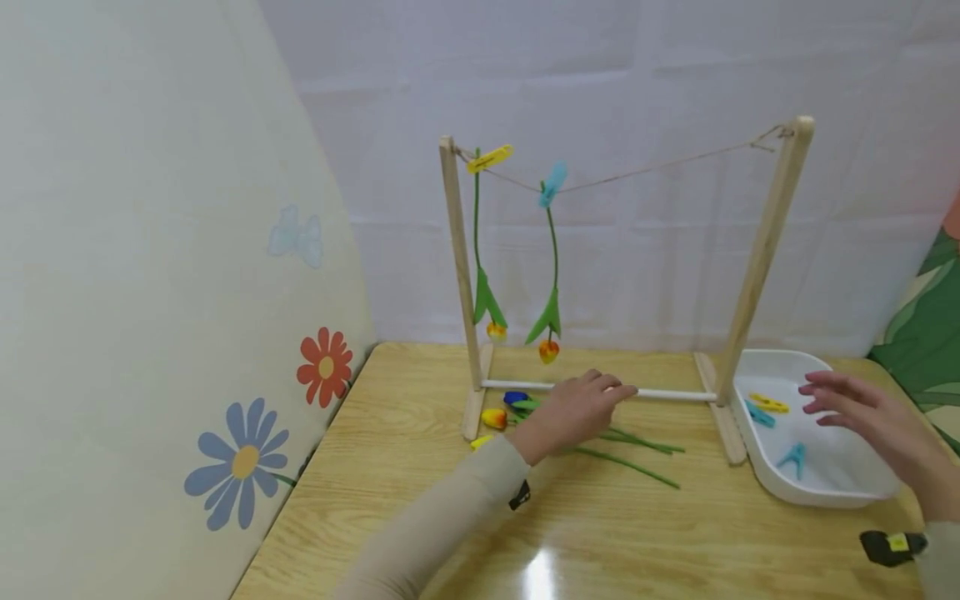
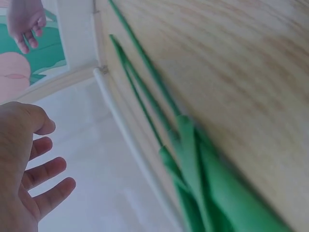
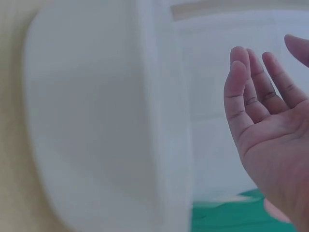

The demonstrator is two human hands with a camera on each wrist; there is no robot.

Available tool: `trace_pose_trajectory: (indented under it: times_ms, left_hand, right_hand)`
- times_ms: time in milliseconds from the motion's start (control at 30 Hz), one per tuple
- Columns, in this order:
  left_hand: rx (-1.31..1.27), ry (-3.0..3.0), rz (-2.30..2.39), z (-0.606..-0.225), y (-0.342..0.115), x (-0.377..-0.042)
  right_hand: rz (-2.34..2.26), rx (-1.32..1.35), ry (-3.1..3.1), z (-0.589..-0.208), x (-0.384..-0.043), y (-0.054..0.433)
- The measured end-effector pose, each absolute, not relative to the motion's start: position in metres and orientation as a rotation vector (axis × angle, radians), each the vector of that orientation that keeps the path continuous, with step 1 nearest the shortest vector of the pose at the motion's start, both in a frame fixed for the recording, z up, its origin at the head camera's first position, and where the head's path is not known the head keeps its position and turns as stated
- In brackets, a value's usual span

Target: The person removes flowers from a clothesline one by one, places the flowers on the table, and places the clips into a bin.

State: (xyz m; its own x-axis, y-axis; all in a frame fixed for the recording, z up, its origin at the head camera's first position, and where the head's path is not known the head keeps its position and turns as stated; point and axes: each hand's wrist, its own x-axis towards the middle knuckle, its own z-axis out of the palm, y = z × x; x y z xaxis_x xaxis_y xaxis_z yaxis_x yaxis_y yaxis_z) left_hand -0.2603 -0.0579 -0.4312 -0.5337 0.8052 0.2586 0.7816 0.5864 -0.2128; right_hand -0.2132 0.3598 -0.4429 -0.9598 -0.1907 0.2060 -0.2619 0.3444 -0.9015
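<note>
My left hand [image 1: 573, 412] hovers over several artificial tulips on the table, its fingers loosely bent and holding nothing. The blue tulip head [image 1: 516, 398] and an orange-yellow one [image 1: 494, 418] point left; their green stems [image 2: 140, 53] run out to the right. Over the white tray [image 1: 825, 496] my right hand [image 1: 870, 417] is held with relaxed, bare fingers. A yellow clothespin [image 1: 769, 403] and two blue clothespins lie inside that tray. Two more tulips hang head down from a string [image 1: 660, 167], one under a yellow clothespin [image 1: 491, 158], the other under a blue clothespin [image 1: 553, 185].
A wooden frame with a left post [image 1: 461, 258], a right post [image 1: 765, 258] and a white bottom rod [image 1: 675, 395] stands at the back of the table [image 1: 360, 492]. The tray sits beside its right foot. A flower-painted panel [image 1: 247, 462] borders the left side.
</note>
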Motion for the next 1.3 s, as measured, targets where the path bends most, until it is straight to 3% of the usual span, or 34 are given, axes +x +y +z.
trace_pose_trajectory:
  times_ms: [500,733,1067,1300]
  left_hand:
    - [-1.242,-2.282,-0.123,-0.379,-0.091,-0.269]
    - [-1.169,-2.234,-0.272,-0.358,-0.106,-0.275]
    - [-1.121,-2.232,-0.275,-0.34,-0.126,-0.282]
    - [-1.056,-2.19,-0.317,-0.327,-0.137,-0.287]
  right_hand:
    - [1.605,0.551,-2.464,-0.372,-0.229,0.305]
    - [1.779,0.797,-2.358,-0.348,-0.241,0.289]
    - [1.667,0.671,-2.432,-0.322,-0.25,0.265]
    - [1.893,0.736,-2.253,-0.308,-0.26,0.253]
